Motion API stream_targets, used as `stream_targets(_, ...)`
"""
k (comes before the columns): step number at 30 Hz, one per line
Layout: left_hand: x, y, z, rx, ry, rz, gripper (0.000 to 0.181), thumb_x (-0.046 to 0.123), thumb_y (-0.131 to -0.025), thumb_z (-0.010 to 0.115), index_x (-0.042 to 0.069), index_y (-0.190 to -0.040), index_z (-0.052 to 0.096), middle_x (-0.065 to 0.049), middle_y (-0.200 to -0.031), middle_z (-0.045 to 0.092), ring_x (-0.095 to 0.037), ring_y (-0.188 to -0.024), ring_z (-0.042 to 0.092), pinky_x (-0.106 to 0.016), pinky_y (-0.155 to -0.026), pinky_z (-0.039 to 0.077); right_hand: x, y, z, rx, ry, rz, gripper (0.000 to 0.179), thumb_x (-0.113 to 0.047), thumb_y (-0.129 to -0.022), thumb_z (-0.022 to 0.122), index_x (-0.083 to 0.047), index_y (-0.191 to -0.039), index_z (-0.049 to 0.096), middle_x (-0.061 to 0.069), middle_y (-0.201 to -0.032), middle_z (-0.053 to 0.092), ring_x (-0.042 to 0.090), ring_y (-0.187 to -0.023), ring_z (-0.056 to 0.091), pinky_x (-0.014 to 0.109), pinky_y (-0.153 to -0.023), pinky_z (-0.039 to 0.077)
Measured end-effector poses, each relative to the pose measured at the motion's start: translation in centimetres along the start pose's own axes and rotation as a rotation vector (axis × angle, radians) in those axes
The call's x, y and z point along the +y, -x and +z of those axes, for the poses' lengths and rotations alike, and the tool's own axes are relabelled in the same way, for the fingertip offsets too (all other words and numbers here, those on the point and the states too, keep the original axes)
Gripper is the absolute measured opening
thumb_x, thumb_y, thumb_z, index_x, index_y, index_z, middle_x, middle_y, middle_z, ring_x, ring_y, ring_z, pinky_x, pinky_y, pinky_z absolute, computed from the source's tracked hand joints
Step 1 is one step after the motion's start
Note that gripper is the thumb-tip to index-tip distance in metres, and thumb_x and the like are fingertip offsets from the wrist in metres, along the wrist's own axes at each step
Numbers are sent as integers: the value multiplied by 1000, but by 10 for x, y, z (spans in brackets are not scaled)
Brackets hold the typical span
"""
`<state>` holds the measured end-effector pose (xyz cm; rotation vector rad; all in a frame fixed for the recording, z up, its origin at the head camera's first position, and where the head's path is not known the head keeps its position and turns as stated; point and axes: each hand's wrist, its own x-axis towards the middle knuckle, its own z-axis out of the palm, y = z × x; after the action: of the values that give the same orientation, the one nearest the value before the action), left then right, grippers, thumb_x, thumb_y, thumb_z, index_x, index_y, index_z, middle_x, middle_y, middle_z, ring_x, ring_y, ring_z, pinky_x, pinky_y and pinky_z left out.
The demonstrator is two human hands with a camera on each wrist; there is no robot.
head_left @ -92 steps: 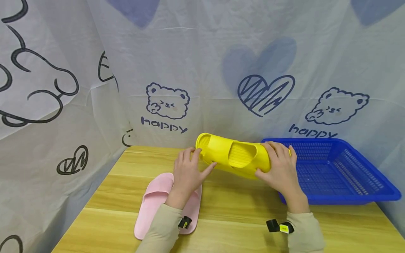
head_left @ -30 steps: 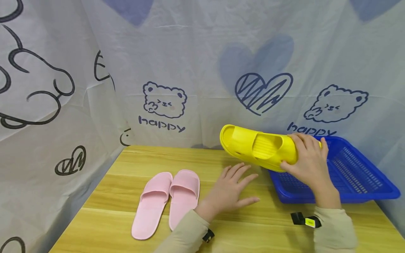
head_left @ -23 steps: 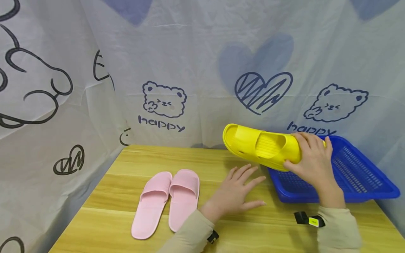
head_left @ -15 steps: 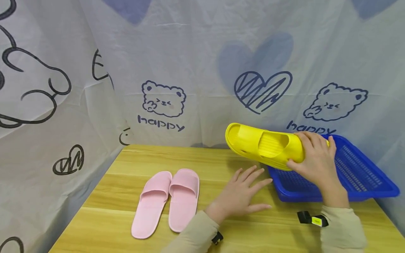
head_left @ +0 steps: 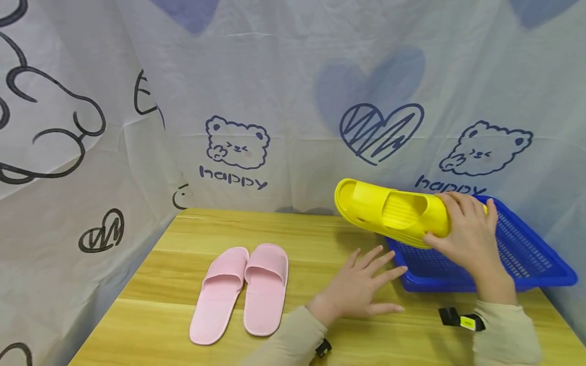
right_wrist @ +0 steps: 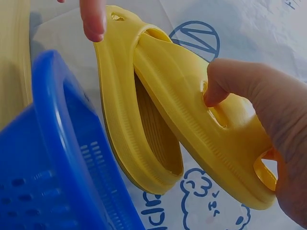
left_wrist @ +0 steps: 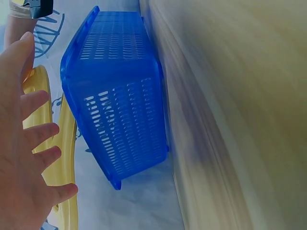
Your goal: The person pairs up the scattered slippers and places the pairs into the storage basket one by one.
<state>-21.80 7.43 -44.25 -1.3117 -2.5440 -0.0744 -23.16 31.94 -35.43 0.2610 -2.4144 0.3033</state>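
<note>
My right hand (head_left: 471, 234) grips a pair of yellow slippers (head_left: 366, 203) by one end, tilted above the left side of a blue basket (head_left: 549, 281). Two slippers, a left-hand one (right_wrist: 120, 100) and a right-hand one (right_wrist: 192, 115), show in the right wrist view, with the thumb pressed at a side hole of the nearer. Low in front of them, my left hand (head_left: 357, 287) spreads its fingers near the basket's front left corner and holds nothing. Palm side up close, it overlaps the slippers (left_wrist: 69, 158) in the left wrist view.
Side by side, two pink slippers, a left one (head_left: 217, 300) and a right one (head_left: 265, 300), lie on the wooden table (head_left: 155, 284) at the left. A white curtain (head_left: 297, 81) with printed bears and hearts hangs behind the table and along its left.
Three seconds ago both hands held the yellow slippers farther left. My left hand has let go and moved right and lower; my right hand has carried the pair rightward over the basket's edge.
</note>
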Motion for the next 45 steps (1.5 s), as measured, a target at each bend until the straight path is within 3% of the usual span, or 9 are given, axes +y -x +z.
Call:
stream_targets(19,12,-10,6,-134,65,12,80,80,-87,30,48,-152,-3,6,-165,3,-20,-154,2,-54,-121,19,10,3,-5,-14,20,1,78,-27,-63,78,-2,-131,49,25,-131,46,47,-122,35,71,-114,2)
stream_targets(45,13,-10,7,-132,81,3,79,80,-87,32,48,-153,3,9,-164,-3,-22,-154,3,-56,-119,22,33,7,-18,-46,80,35,85,-27,-61,81,-1,-133,46,29,-133,44,52,-122,33,70,-114,-1)
